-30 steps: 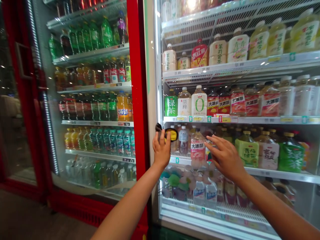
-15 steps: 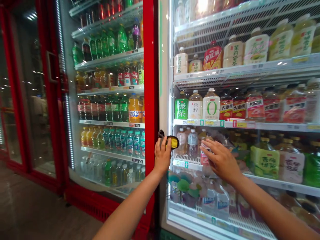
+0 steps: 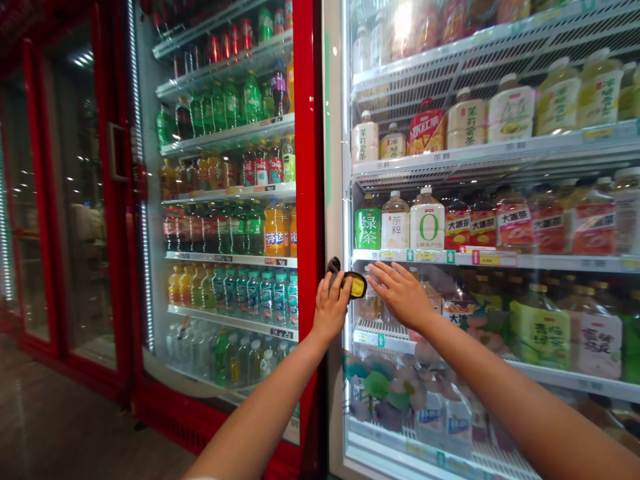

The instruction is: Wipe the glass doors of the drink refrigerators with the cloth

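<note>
Black-and-yellow item (image 3: 358, 285) sits at the left edge of the white-framed cooler (image 3: 334, 200), about where frame meets glass; can't identify it from my end, nor tell if it's fixed there.

Left to right: red-framed cooler (image 3: 308, 167), full of drinks. Then left hand (image 3: 331, 305), fingers bent over the item's dark end; thumb and palm side hidden, so I can't tell if the grip is closed.

Item's yellow face and black rim poke out right of those fingers. My read: light, slightly soft, not fragile; slip unknown. I'd hold it by the black rim or dark end.

Right hand (image 3: 406, 297): fingers stretched nearly flat, holding nothing I can see, tips just beside the item; glass contact unclear. Flower decals (image 3: 377, 384) below, bottles behind.
</note>
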### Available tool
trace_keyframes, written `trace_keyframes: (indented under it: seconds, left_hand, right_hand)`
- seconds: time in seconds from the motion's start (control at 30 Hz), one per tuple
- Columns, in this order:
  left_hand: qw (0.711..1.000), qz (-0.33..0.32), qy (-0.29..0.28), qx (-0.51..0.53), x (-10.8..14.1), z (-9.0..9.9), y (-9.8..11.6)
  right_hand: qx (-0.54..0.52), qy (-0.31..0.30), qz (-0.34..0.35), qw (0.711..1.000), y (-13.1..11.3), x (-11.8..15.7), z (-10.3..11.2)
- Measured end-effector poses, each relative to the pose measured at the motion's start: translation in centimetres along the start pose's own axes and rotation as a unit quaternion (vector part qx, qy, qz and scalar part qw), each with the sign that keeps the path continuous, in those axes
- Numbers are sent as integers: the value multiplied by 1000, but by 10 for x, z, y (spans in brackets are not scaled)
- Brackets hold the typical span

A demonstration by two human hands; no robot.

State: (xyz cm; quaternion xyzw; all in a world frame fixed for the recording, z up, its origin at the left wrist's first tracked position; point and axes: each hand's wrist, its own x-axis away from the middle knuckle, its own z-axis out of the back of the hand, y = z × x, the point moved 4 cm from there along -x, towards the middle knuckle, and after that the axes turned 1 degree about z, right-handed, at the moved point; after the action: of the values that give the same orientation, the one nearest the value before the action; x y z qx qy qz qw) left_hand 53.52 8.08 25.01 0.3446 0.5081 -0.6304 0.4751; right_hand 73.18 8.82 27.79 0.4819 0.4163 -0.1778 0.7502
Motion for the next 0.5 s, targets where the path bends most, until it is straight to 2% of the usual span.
trace_keyframes:
  seconds: [0.07, 0.13, 0.2, 0.27, 0.4, 0.43, 0.5]
  left_hand:
    - [1000, 26, 8, 9, -41, 7, -4]
    - [994, 97, 38, 14, -86, 14, -6]
    - [988, 140, 61, 12, -112, 18, 0]
    - [991, 118, 59, 16, -108, 16, 10]
    - [997, -57, -7, 60, -60, 5, 20]
    - [996, -60, -13, 64, -56, 5, 17]
    - [998, 9, 5, 65, -69, 9, 9]
  right_hand:
    - [7, 0, 27, 1000, 6, 0, 3]
    - [14, 2, 42, 999, 13, 0, 6]
    - [18, -1, 46, 999, 20, 3, 10]
    - [15, -16, 48, 999, 27, 10, 14]
    - [5, -45, 61, 997, 42, 35, 27]
    - [6, -49, 64, 997, 47, 40, 31]
    - [12, -54, 66, 996, 57, 48, 39]
